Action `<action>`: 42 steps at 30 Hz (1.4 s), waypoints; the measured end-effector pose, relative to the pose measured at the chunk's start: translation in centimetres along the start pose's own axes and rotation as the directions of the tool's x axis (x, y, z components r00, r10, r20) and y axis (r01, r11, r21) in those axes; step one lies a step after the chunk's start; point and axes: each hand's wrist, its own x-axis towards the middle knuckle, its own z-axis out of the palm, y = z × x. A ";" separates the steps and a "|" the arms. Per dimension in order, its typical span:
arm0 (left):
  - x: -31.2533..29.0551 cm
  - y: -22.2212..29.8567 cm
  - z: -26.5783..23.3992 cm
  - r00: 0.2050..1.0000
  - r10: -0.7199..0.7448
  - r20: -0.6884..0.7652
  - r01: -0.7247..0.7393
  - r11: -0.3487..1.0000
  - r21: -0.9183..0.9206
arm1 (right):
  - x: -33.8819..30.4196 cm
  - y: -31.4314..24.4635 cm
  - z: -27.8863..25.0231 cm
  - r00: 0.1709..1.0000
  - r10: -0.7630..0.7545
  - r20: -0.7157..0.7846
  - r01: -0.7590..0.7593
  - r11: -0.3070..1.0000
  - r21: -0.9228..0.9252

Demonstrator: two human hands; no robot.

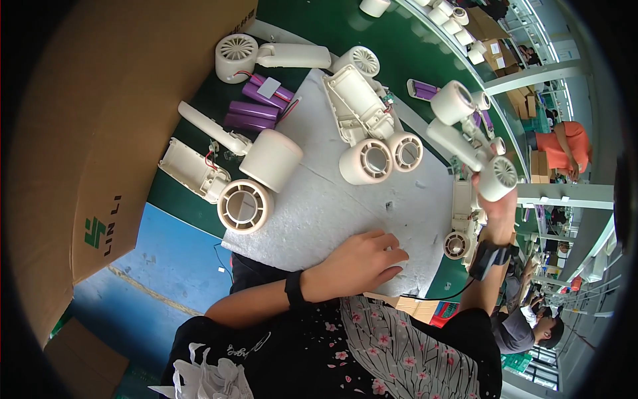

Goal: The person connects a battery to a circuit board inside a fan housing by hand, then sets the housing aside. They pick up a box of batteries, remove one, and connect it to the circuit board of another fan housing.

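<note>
With left hand (355, 266) loose and empty over the near edge of the grey mat (319, 219), seemingly grasping, from a half-hidden grip, a white fan (497, 178) in the right hand (502, 210) by the right edge of the bench (312, 20). Probably a fetching or setting-down step, calling for clearance from fans (453, 103) beyond.

Smooth green workbench (319, 23), grey flat sheet (319, 199) laid on it, off-white plastic fan housings with round grilles (362, 100) across sheet and bench, purple cylindrical battery cells (251, 116) near the sheet's left edge
</note>
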 end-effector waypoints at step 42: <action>0.3 1.1 -0.9 0.978 -0.150 0.142 0.148 0.989 0.025 | -12.6 7.0 5.7 0.968 -0.044 0.249 0.176 0.822 -0.541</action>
